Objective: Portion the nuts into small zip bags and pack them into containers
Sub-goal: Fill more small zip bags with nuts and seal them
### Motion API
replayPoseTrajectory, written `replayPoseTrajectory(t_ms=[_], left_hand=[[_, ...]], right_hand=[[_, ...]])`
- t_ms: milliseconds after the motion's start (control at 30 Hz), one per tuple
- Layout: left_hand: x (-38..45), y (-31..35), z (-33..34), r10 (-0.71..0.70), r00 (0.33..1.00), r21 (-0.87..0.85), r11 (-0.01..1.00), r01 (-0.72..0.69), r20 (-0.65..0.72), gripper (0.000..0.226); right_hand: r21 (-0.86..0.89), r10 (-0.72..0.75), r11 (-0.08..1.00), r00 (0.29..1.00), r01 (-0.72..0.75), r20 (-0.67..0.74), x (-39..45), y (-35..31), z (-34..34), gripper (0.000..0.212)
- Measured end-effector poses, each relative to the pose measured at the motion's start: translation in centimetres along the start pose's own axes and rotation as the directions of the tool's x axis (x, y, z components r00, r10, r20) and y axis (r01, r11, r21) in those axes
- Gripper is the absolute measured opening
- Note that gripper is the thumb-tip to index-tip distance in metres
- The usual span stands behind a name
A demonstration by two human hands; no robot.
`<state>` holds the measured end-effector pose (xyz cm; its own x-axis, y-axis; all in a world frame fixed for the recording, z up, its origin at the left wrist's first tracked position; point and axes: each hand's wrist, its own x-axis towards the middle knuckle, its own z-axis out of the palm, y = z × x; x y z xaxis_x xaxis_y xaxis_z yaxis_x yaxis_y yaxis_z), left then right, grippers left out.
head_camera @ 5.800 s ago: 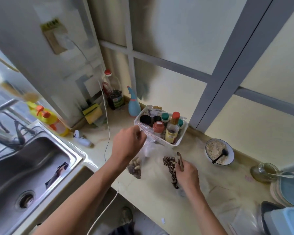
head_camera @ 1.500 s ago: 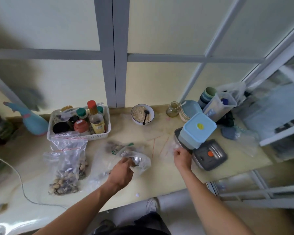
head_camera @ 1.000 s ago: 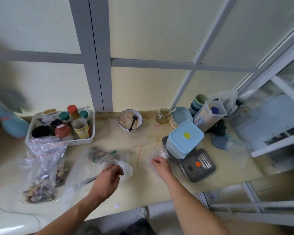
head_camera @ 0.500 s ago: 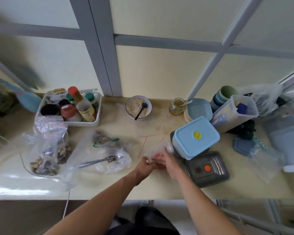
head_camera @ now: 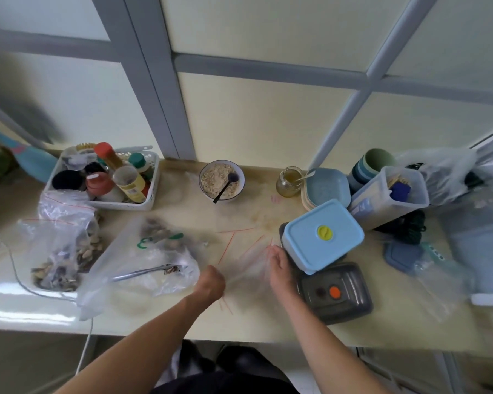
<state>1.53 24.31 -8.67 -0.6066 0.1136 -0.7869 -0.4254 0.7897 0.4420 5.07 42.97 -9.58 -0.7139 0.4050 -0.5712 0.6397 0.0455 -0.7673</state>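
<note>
2 hands on small zip bag (head_camera: 246, 268) | L hand (head_camera: 211, 284) pinching it | R hand (head_camera: 279, 263) grips other end

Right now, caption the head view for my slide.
Both hands, left hand and right hand, pull an empty zip bag beside the blue-lidded container.

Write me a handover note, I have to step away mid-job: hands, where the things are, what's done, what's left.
Left hand and right hand: each grips an end of an empty small zip bag, stretched between them over the counter.
Nuts: in the bags at far left; tongs lie in the big bag beside them.
Containers: blue-lidded box stacked on the grey box, both shut.
Done: no filled small bag in sight.
Left: open this bag, fill it, seal it, pack the boxes.
</note>
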Motion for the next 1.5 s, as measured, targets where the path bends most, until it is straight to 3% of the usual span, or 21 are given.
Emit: replayPoseTrajectory(t_ms=[67,167,267,367,500,567,633,700,767,833,900,967,1067,1133,1200,1233,1267,1333,1367,1433,1500], left_hand=[[-0.4,-1.5,-1.0,-0.076,0.996,-0.261,0.962,0.085,0.044,0.022],[-1.3,-3.2,-2.2,-0.045,0.998,-0.351,0.935,0.055,0.038,0.030],[-2.1,-3.4,-3.2,-0.006,1.000,-0.466,0.885,0.010,0.009,0.024],[-2.5,-3.0,-4.1,-0.004,1.000,-0.603,0.797,-0.006,-0.016,0.024],[-2.8,-2.8,-4.7,0.061,0.997,-0.741,0.671,-0.006,0.048,0.023],[-2.6,-3.1,-5.0,0.119,0.977,-0.832,0.548,0.084,0.177,0.039],[-2.4,-3.6,-5.4,0.171,0.940,-0.842,0.512,0.171,0.295,0.042],[-2.6,-4.2,-5.8,0.188,0.912,-0.789,0.583,0.195,0.364,0.038],[-3.2,-4.6,-6.4,0.210,0.885,-0.734,0.653,0.189,0.415,0.039],[-3.9,-5.1,-6.9,0.242,0.860,-0.707,0.685,0.177,0.450,0.042],[-4.5,-5.5,-7.5,0.257,0.847,-0.684,0.711,0.160,0.465,0.047],[-4.8,-5.8,-7.9,0.266,0.845,-0.668,0.731,0.136,0.464,0.048],[-5.0,-5.9,-8.4,0.291,0.833,-0.641,0.761,0.097,0.471,0.051],[-5.0,-6.0,-8.7,0.285,0.839,-0.625,0.776,0.082,0.464,0.046],[-5.1,-6.1,-8.7,0.224,0.858,-0.550,0.831,0.079,0.462,0.042],[-5.3,-6.1,-8.7,0.177,0.866,-0.475,0.877,0.077,0.467,0.041],[-5.6,-6.1,-8.6,0.131,0.874,-0.388,0.919,0.070,0.469,0.038],[-6.1,-6.0,-8.3,0.105,0.883,-0.326,0.944,0.056,0.457,0.030],[-6.2,-5.9,-8.1,0.117,0.893,-0.361,0.931,0.054,0.435,0.028],[-6.6,-5.4,-8.1,0.149,0.917,-0.477,0.877,0.051,0.371,0.028],[-6.9,-5.0,-8.5,0.176,0.934,-0.528,0.849,0.017,0.312,0.031]], right_hand=[[-0.091,-0.037,0.996,0.990,0.025,-0.137,0.6,0.1,-0.1,0.027],[-0.298,-0.081,0.954,0.985,0.031,-0.156,0.5,-1.5,0.0,0.015],[-0.319,-0.100,0.946,0.988,0.058,-0.120,-0.8,-3.2,1.8,0.009],[-0.255,-0.073,0.962,0.992,0.097,0.102,-2.6,-3.7,4.6,0.019],[-0.225,-0.026,0.967,0.922,0.122,0.387,-5.6,-2.8,7.4,0.035],[-0.313,-0.068,0.934,0.943,0.175,0.324,-6.4,-2.2,7.8,0.033],[-0.379,-0.116,0.909,0.978,0.175,0.173,-7.3,-2.1,8.0,0.020],[-0.345,-0.082,0.934,0.995,0.097,0.056,-8.5,-2.6,8.2,0.025],[-0.312,-0.021,0.950,0.999,0.031,0.033,-9.4,-3.3,8.6,0.033],[-0.391,-0.037,0.919,0.999,0.039,0.014,-10.2,-4.0,9.1,0.031],[-0.326,-0.052,0.945,0.993,0.015,-0.104,-10.9,-4.2,9.9,0.032],[-0.248,-0.146,0.967,0.933,0.064,-0.329,-11.5,-4.2,10.6,0.031],[-0.246,-0.313,0.949,0.662,0.195,-0.681,-12.4,-5.3,10.8,0.020],[-0.336,-0.433,0.901,0.520,0.275,-0.736,-12.7,-6.3,10.5,0.024],[-0.518,-0.573,0.817,0.445,0.253,-0.688,-12.9,-6.6,10.5,0.028],[-0.590,-0.622,0.773,0.458,0.233,-0.635,-13.2,-6.4,10.7,0.028],[-0.613,-0.610,0.761,0.553,0.210,-0.568,-13.3,-6.0,10.8,0.025],[-0.558,-0.376,0.820,0.854,0.126,-0.360,-13.4,-5.2,11.3,0.023],[-0.520,-0.204,0.852,0.952,0.057,-0.229,-13.4,-4.7,11.6,0.027],[-0.481,-0.050,0.877,0.991,-0.014,-0.120,-13.5,-3.6,12.1,0.027],[-0.405,-0.057,0.914,0.987,-0.009,-0.151,-13.7,-3.6,12.6,0.016]])
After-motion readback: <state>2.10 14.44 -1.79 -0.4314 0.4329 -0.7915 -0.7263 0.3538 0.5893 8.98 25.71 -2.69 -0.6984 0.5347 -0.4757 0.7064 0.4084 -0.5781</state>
